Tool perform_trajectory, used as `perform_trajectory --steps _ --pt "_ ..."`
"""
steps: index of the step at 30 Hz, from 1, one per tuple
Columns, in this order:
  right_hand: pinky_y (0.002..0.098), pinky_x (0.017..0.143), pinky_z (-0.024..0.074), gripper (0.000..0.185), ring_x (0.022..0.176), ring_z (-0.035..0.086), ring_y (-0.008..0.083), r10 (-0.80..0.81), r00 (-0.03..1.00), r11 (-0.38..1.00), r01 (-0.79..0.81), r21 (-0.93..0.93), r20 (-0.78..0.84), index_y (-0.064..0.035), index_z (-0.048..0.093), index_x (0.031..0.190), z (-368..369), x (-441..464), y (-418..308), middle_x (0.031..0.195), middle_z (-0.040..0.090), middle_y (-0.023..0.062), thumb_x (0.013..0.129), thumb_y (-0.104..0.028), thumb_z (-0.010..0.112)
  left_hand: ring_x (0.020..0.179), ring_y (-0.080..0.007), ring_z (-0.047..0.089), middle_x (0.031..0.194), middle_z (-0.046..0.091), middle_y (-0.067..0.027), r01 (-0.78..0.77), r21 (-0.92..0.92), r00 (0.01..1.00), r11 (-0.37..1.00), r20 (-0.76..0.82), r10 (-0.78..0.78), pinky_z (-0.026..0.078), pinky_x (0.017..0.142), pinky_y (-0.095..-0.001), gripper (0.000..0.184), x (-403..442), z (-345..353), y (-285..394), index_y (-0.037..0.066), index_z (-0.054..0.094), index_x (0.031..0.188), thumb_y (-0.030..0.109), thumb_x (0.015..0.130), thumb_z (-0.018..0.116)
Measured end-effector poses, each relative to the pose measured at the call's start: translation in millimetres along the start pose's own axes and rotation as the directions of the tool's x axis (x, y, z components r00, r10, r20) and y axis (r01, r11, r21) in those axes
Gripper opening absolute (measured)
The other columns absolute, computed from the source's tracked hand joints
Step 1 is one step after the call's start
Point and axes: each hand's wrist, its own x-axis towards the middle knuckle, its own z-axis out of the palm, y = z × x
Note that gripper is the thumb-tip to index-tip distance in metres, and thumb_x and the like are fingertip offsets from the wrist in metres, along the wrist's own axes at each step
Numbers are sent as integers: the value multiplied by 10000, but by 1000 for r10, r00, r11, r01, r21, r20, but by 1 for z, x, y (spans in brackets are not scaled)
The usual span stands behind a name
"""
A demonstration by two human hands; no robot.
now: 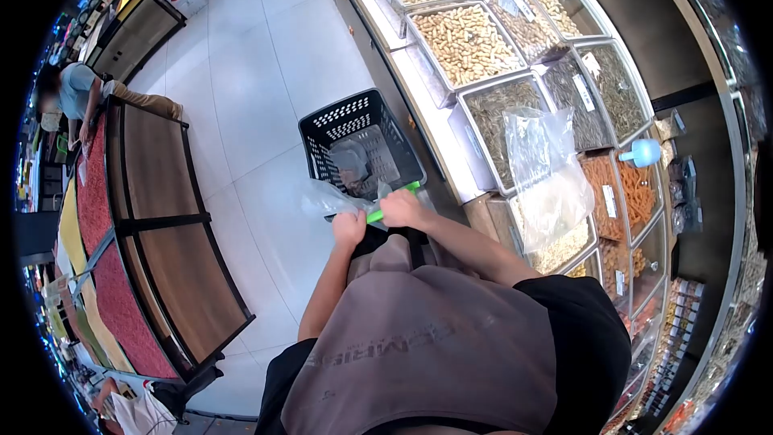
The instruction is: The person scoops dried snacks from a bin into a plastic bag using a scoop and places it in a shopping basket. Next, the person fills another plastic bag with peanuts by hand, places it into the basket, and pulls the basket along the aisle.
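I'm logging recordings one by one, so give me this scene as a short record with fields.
Setting: shop aisle with bulk-food bins
Left hand: curled at one end of the green handle; exact grip hidden
Right hand: fingers curled over the green handle
Basket: black perforated plastic basket, in front of the person; something translucent inside, unclear
Bins: one holds unshelled peanuts
Plastic bag: clear bag over bins at picture right
Other person: beside a display at picture left
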Motion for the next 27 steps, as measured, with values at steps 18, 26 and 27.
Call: perform_trajectory --steps 18,26,27 --pt "428 676 552 256 706 694 327 99 992 992 -104 -70 -74 -67 718 730 -86 167 38 723 688 170 690 -308 639 773 -476 627 751 622 -310 -124 -55 963 991 233 134 483 774 -534 584 213 -60 -40 -59 672 718 402 945 394" --pt "427 618 552 255 678 695 321 192 978 979 -197 -60 -78 -72 715 706 -113 234 46 668 674 165 665 -314 645 827 -501 604 795 607 -332 -227 -151 883 962 386 269 452 799 -552 553 298 -82 -65 -77 643 778 376 956 380" --pt "430 610 552 258 677 693 324 198 978 978 -201 -53 -62 -72 715 706 -118 238 46 666 673 166 663 -316 644 827 -499 604 796 604 -336 -278 -146 863 949 396 314 450 793 -551 553 305 -86 -65 -81 642 782 375 958 384"
